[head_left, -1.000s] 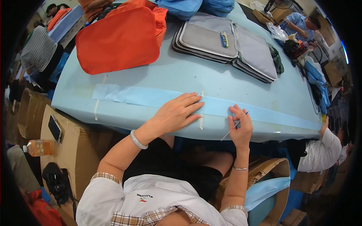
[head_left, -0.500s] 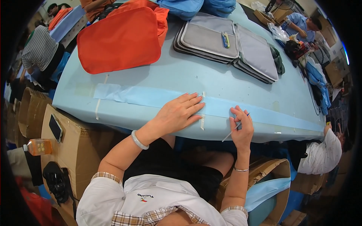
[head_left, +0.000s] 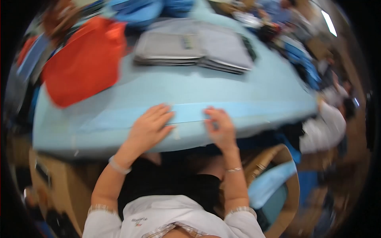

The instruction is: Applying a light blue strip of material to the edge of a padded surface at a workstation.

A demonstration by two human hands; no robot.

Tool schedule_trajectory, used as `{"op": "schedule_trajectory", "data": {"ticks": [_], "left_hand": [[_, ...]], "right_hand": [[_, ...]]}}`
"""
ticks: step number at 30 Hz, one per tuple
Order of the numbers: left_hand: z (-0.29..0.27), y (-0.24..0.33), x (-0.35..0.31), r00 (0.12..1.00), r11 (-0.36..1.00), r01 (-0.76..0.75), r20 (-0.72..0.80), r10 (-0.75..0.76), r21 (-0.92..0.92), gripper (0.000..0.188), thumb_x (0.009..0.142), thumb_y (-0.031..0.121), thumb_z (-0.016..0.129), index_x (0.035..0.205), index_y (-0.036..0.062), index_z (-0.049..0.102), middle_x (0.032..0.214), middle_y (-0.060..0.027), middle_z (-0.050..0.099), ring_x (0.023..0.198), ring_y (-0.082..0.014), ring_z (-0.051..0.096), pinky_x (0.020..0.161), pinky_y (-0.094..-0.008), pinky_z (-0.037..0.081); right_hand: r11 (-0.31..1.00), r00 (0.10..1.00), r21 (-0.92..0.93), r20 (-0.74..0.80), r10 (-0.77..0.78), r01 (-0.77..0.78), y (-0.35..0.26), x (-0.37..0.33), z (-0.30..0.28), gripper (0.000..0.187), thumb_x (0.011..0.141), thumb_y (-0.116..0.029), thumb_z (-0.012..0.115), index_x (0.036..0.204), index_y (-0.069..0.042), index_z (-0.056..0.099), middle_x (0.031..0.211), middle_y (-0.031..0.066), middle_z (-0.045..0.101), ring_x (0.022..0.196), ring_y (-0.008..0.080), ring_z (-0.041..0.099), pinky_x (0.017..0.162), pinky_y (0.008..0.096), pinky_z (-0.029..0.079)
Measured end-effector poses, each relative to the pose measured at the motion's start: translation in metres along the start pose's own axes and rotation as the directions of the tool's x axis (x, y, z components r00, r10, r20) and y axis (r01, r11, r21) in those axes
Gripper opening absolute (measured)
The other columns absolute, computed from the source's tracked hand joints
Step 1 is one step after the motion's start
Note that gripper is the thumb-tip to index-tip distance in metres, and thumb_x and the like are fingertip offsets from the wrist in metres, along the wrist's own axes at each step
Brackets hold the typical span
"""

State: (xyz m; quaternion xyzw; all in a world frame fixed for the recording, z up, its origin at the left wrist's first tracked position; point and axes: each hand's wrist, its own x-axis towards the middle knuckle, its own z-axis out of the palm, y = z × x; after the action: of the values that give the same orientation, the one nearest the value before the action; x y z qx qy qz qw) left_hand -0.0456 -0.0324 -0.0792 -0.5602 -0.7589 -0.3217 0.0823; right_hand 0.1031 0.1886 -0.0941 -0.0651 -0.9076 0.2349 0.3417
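Observation:
A long strip of light-blue fabric (head_left: 254, 108) lies along the near edge of the table. My left hand (head_left: 149, 125) rests on it near the middle, fingers stretched out and laid flat. To its right, my right hand (head_left: 219, 126) is over the strip with fingers curled in a pinch. A slim pen showed in that hand earlier; blur now smears it. Between the two hands runs a thin dark line (head_left: 189, 121); whether it is the pen or a mark on the fabric, I cannot tell.
An orange-red bag piece (head_left: 85, 65) lies at the far left of the pale blue table (head_left: 166, 85). Grey padded panels (head_left: 226, 47) are stacked behind the strip, with blue bags (head_left: 137, 10) beyond. Cardboard boxes (head_left: 291, 198) flank me. A person in white (head_left: 323, 129) is at the right.
The whole view has swung to the right and blurred. My left hand stays flat on the strip. My right hand has come closer to the left, and the pen no longer shows clearly.

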Motion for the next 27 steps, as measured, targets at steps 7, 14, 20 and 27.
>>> {"op": "schedule_trajectory", "data": {"ticks": [7,14,20,27], "left_hand": [[-0.018,0.012,-0.006,0.996,0.996,0.058,0.059,-0.063,0.071,0.036,0.084,0.018,0.066,0.117,0.0029,0.062,0.125,-0.0161,0.060,0.122,-0.0342,0.052,0.104,-0.0435,0.040],[-0.015,0.014,-0.003,0.992,0.997,0.061,0.103,-0.066,0.050,0.037,0.085,0.015,0.064,0.120,0.0040,0.061,0.130,-0.0162,0.057,0.126,-0.0345,0.048,0.106,-0.0432,0.038],[-0.015,0.004,-0.009,0.999,0.996,0.035,0.038,-0.038,0.083,0.037,0.085,0.020,0.066,0.117,0.0023,0.062,0.124,-0.0157,0.060,0.121,-0.0331,0.052,0.103,-0.0422,0.040],[0.001,0.000,0.000,0.999,0.996,-0.041,-0.004,0.041,0.074,0.037,0.086,0.026,0.066,0.115,0.0040,0.062,0.125,-0.0126,0.060,0.121,-0.0290,0.053,0.103,-0.0385,0.042]], "right_hand": [[0.999,0.997,0.033,0.080,0.019,-0.022,-0.011,0.002,0.000,0.026,0.080,-0.003,0.067,0.104,-0.009,0.062,0.091,0.0043,0.066,0.107,0.0238,0.064,0.098,0.0453,0.043],[0.998,1.000,0.064,-0.021,0.001,0.001,-0.013,0.004,-0.010,0.025,0.084,-0.001,0.061,0.108,-0.006,0.058,0.091,0.0075,0.068,0.102,0.0293,0.065,0.094,0.0437,0.045],[0.878,0.932,0.326,0.219,0.290,-0.350,-0.032,0.022,-0.023,0.028,0.097,-0.013,0.050,0.124,-0.008,0.057,0.083,0.0112,0.065,0.076,0.0217,0.063,0.071,0.0324,0.050],[0.882,0.962,0.386,0.154,0.227,-0.270,-0.032,0.038,-0.026,0.028,0.101,-0.018,0.046,0.113,-0.001,0.064,0.072,0.0012,0.050,0.066,0.0098,0.044,0.061,0.0246,0.039]]}}
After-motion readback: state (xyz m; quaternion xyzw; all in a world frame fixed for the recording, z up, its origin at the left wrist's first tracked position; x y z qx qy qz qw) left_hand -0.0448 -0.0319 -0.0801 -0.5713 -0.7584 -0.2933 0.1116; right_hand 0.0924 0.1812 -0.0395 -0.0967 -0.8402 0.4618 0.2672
